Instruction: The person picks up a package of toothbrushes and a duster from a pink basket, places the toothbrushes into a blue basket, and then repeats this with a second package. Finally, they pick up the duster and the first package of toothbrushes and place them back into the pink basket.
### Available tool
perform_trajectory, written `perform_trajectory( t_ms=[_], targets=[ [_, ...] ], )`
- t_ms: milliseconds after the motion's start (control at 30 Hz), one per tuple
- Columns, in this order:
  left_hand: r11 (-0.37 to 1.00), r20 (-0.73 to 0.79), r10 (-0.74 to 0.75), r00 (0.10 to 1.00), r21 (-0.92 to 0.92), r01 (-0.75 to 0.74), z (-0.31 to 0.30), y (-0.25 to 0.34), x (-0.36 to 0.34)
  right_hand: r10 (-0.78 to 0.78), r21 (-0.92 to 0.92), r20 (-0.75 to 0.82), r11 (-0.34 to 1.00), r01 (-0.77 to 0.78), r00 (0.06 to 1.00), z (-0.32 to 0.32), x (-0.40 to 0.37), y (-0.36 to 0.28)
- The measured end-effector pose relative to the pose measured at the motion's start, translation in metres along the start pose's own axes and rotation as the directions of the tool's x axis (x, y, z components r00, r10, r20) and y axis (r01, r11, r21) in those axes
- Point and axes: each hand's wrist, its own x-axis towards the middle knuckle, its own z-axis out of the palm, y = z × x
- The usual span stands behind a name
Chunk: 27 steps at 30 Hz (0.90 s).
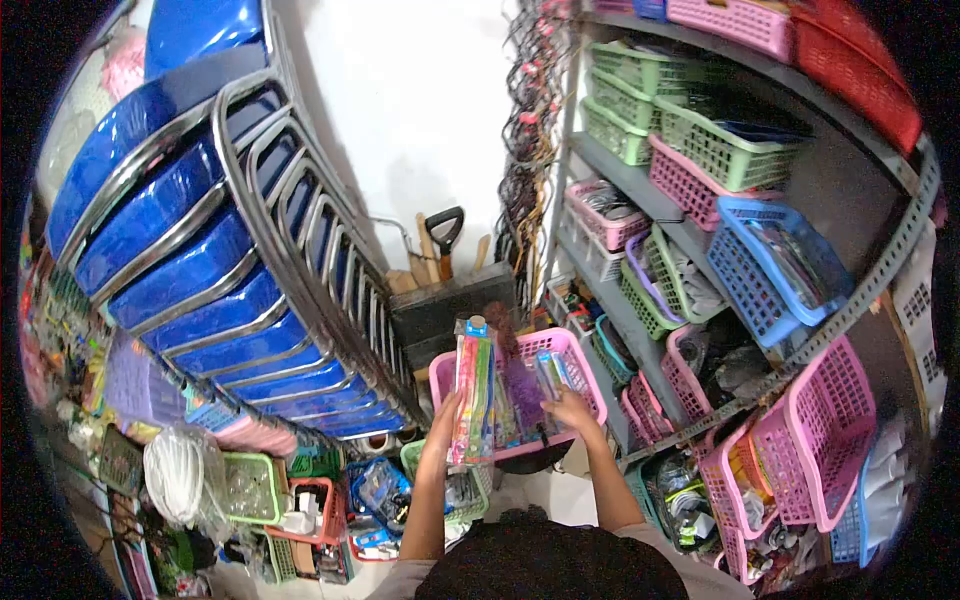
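Before me is a pink plastic basket (590,370). My left hand (444,425) is closed around the edge of a long clear packet (475,395) with pink, yellow and green strips and a blue top, held upright over the basket's left side. My right hand (571,411) is closed on a slim blue-and-white packet (550,373) at the basket's right side. Between the two packets lies purple and brown material (518,385) that I cannot make out. The basket's bottom is mostly hidden.
Stacked blue chairs with metal frames (190,240) rise on the left. Metal shelves (640,190) on the right hold green, pink and blue baskets (765,270). Floor baskets (250,487) full of goods stand at lower left. A black-handled tool (445,235) leans behind the basket.
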Motion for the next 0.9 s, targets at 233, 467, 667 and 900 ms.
perform_trajectory(
  t_ms=[233, 467, 667, 900],
  targets=[
    [0.991, 0.13, 0.087, 0.988, 0.085, -0.099, 0.123, 0.04, -0.005, -0.248, 0.561, -0.217, 0.76, 0.329, 0.944, -0.094, -0.07, -0.07],
    [0.988, 0.588, 0.117, 0.801, -0.152, -0.032, 0.218, 0.032, -0.017, -0.327, 0.165, -0.5, 0.873, 0.459, 0.802, -0.144, -0.148, -0.082],
    [0.987, 0.769, 0.119, 0.628, -0.021, -0.161, 0.277, 0.008, -0.018, -0.125, 0.229, -0.669, 0.903, 0.363, 0.733, -0.176, -0.181, -0.048],
    [0.918, 0.802, 0.183, 0.568, 0.068, -0.391, 0.343, -0.002, -0.015, 0.052, 0.296, -0.851, 0.87, 0.394, 0.523, -0.201, -0.232, -0.011]
  ],
)
